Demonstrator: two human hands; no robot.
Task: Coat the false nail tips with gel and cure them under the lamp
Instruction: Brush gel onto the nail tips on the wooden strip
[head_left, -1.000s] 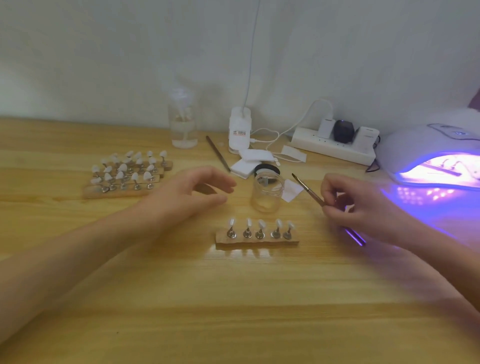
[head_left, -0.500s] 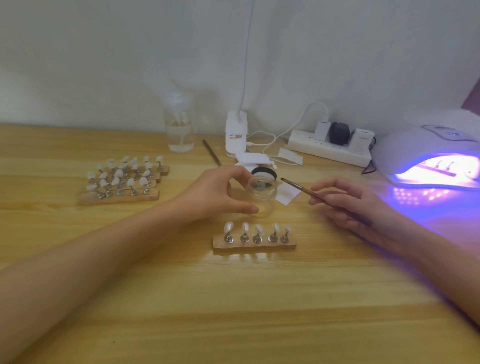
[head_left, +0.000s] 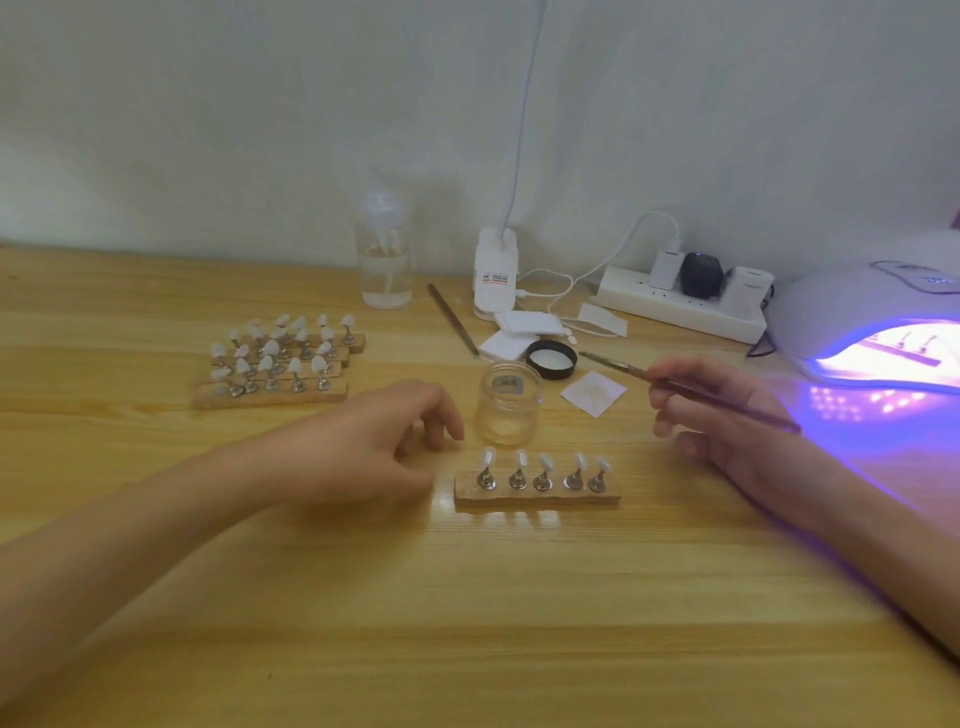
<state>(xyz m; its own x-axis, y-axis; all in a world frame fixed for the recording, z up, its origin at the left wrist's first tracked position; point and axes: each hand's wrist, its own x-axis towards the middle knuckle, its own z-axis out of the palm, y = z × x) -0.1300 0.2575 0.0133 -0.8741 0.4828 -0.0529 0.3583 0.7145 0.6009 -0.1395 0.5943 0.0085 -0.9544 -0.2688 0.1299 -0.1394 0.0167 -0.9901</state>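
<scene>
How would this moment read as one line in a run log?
left hand: open, near jar | right hand: holding brush | jar: open | lamp: lit

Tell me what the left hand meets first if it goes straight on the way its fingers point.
Most likely the open glass jar, just right of the left hand; the nail-tip stand lies nearer the camera.

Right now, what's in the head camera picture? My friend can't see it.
A right hand holds a brush near an open jar, with a strip of five nail tips in front. The left hand is empty beside the jar; a lamp glows purple at right.
</scene>
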